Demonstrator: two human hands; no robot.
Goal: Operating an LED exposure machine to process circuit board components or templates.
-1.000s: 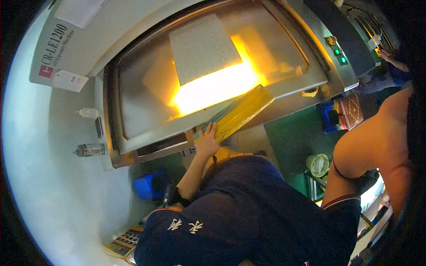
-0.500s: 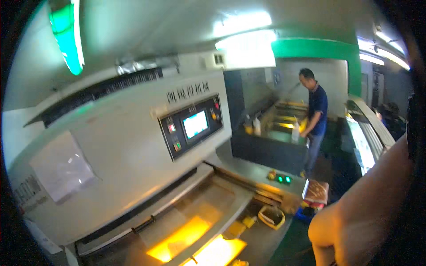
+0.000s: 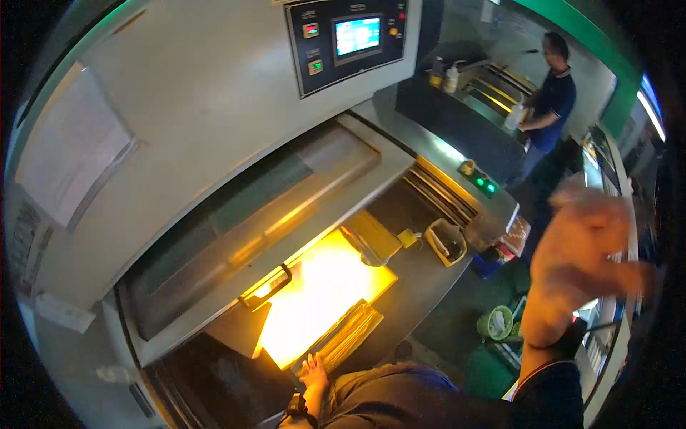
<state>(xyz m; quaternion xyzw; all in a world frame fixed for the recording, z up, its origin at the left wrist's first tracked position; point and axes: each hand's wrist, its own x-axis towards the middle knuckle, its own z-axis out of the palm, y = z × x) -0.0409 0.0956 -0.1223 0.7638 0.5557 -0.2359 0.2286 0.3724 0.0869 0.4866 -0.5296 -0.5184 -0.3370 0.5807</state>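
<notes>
My left hand (image 3: 312,372) lies at the near edge of a brightly lit yellow panel (image 3: 321,286), fingers spread. Its fingertips touch the end of a stack of thin, flat sheets (image 3: 350,332) along that edge; what the sheets are I cannot make out. A dark band circles that wrist. Raised at the right, well away from the bench, is my right hand (image 3: 582,264). Motion smears its fingers, and no held thing shows in it. A black handle (image 3: 268,286) stands on the machine's glass-topped frame (image 3: 361,154) beside the panel.
The machine's control panel (image 3: 350,43) has a lit screen. A small yellow-rimmed container (image 3: 446,243) sits on the bench, with green-lit buttons (image 3: 486,184) beyond. A green waste basket (image 3: 495,323) stands on the floor. Another person (image 3: 554,100) works at a farther bench holding bottles.
The view has tilted down toward the bench. My left hand and the sheet stack have come into sight. At the right, my raised hand shows where mainly forearm and elbow showed before.
</notes>
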